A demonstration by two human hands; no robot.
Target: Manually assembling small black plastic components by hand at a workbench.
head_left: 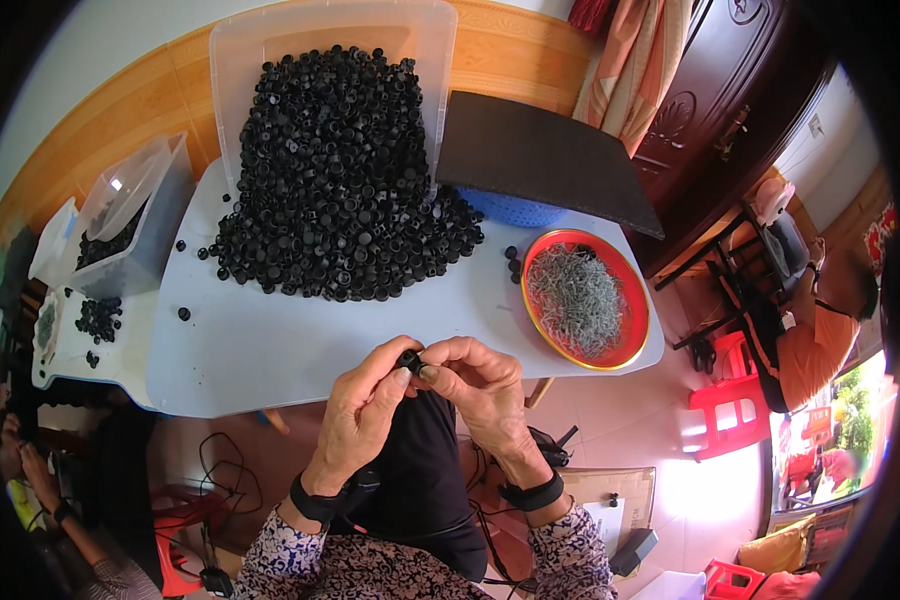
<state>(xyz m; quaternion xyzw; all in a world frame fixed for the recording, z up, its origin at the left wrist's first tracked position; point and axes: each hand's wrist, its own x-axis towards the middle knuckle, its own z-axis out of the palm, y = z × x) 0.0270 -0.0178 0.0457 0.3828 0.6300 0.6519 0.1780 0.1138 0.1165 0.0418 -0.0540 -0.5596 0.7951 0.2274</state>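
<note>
Close together over the table's front edge, my left hand [363, 398] and my right hand [481, 390] both pinch one small black round plastic cap [410, 361]. The thumbs and forefingers of both hands meet around it, and part of it is hidden by them. Beyond my hands a big heap of similar black caps [340, 190] spills out of a tipped clear plastic bin [232, 110] onto the white table [240, 350]. Right of my hands stands a red bowl [637, 320] with a gold rim, filled with small thin silvery metal pieces [577, 300].
A dark flat board [550, 150] rests over a blue basket [510, 207] at the back right. Another clear bin [160, 215] stands left. Below lie an open cardboard box [630, 490] and cables [225, 470]. Other people sit at both sides; a red stool [725, 415] stands right.
</note>
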